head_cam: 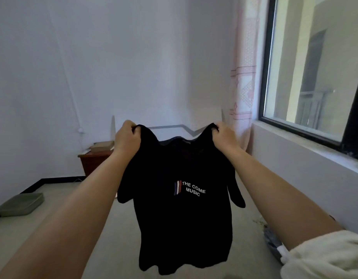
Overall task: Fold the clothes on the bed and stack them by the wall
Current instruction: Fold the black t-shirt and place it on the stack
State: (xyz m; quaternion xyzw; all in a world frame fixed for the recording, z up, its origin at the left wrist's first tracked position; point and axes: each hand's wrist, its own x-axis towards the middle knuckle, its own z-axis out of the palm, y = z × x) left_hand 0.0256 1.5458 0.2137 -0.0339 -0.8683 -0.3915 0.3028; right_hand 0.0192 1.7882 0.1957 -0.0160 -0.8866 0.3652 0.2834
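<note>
Your left hand [127, 135] has its fingers curled tight round one shoulder of the black T-shirt [184, 208], cloth bunched in the fist. Your right hand [224, 135] does the same on the other shoulder, fingers curled over a pinch of fabric. Both arms are stretched out in front of you, hands level and apart, with the neckline sagging between them.

The shirt hangs free in the air, front toward you, white print "THE COME MUSIC" with red, white and blue stripes beside it. Both short sleeves droop down at the sides. The hem hangs loose above the bed [113, 228], not touching it as far as can be told.

A white sleeve [325, 256] is pushed up on your right arm. Just beside that arm, at the bed's right edge, lies a bit of grey-blue cloth [271, 240], mostly hidden.

Right of the bed: low white wall under a dark-framed window [315, 67], pink patterned curtain [242, 77] in the corner. Beyond your left hand, a reddish wooden bedside table [93, 164] with flat tan things on top. On the floor at left, a flat green case [21, 204].
</note>
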